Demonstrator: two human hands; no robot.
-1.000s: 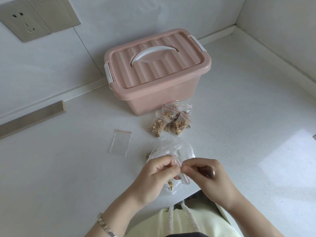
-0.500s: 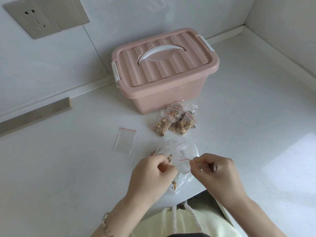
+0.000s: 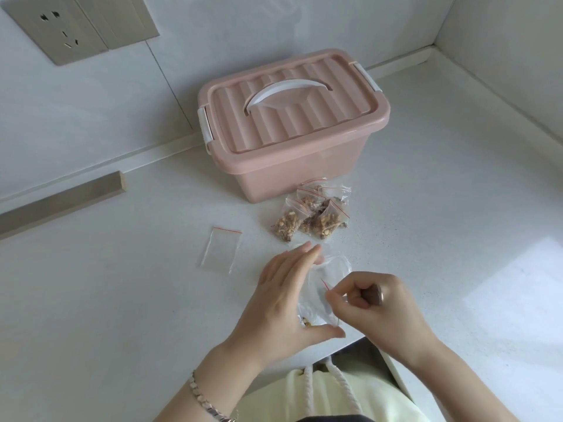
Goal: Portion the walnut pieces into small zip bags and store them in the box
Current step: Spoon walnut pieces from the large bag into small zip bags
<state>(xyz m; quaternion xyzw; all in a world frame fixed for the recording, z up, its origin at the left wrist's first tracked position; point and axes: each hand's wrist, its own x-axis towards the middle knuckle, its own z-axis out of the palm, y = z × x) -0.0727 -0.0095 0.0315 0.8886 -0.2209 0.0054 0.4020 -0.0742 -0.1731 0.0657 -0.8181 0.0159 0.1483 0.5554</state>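
Left hand [image 3: 289,296] is being held flat: fingers straight and together, thumb spread to the near side, nothing being gripped. It is lying over the left part of the big bag [image 3: 333,268], a clear crumpled one on the counter [image 3: 122,300] near the front edge. Whether the palm is pressing on it cannot be told. A few walnut pieces [image 3: 304,322] are showing in that bag, just beside the thumb.

Right hand [image 3: 377,309] is being held curled. A small zip bag [image 3: 325,284] is being pinched by it at the red-striped edge, over the big bag. What is in the zip bag cannot be made out. Something dark is sitting inside the curled fingers, not identifiable.

Filled bags [image 3: 313,216], several with walnut inside, are lying piled on the counter right at the front wall of the box [image 3: 304,175]. Box is pink, lid [image 3: 292,123] sitting on, white handle [image 3: 286,91] lying flat in the lid. One empty bag [image 3: 221,252] is lying flat left of the pile, apart from both hands.

Outlet [image 3: 58,28] is showing on the wall, strip [image 3: 61,202] lying along the wall base, bracelet [image 3: 207,403] being worn on the left wrist
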